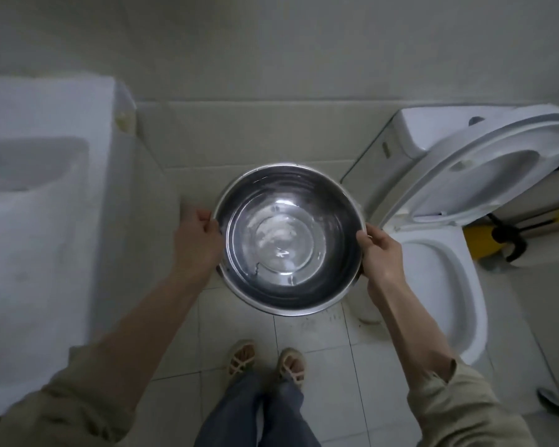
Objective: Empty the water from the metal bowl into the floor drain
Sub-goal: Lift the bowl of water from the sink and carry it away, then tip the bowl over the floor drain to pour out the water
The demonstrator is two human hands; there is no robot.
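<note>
A round metal bowl (pixel 288 240) with clear water in its bottom is held level above the tiled floor, in the middle of the view. My left hand (pixel 199 240) grips its left rim and my right hand (pixel 380 253) grips its right rim, thumbs over the edge. No floor drain shows; the bowl hides the floor beneath it.
A white washbasin (pixel 39 201) stands at the left. A white toilet (pixel 439 285) with its lid raised stands at the right, a yellow and black object (pixel 484 240) behind it. My sandalled feet (pixel 265 362) stand on pale floor tiles (pixel 329 375) below the bowl.
</note>
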